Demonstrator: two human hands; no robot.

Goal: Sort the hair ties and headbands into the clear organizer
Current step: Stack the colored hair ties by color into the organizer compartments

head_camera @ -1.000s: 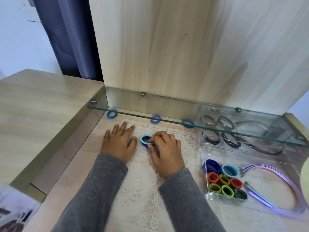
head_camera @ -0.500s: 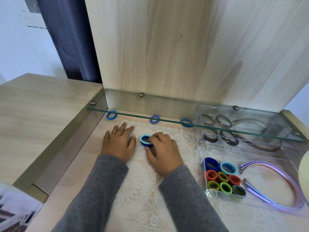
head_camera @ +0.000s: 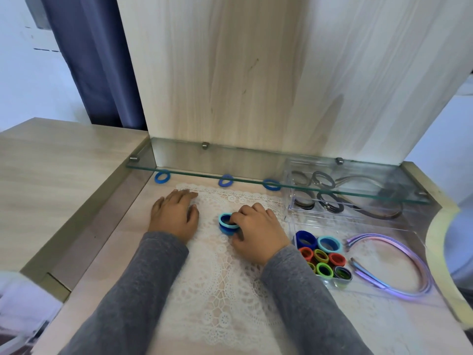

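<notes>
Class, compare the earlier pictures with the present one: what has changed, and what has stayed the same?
The right hand, gripping the stacked ties, has drawn them rightward, away from the left hand, so a gap has opened between them. The left hand stays flat on the mat. The three blue ties under the shelf and the organizer are unchanged.

This looks like a home, most likely a bedroom dressing table. A pale wood-grain table top (head_camera: 115, 265) has a tall matching back panel (head_camera: 256, 73) along its far edge, with a narrow glass shelf (head_camera: 230, 162) pinned at the panel's foot. A white lace doily (head_camera: 217, 290) covers the middle. At the right edge, a clear plastic organizer (head_camera: 384, 224) holds coloured elastic hair ties (head_camera: 323, 256) and pastel headbands (head_camera: 399, 265). Beyond the far left corner are a dark blue curtain (head_camera: 97, 60) and a white wall (head_camera: 25, 85).
</notes>
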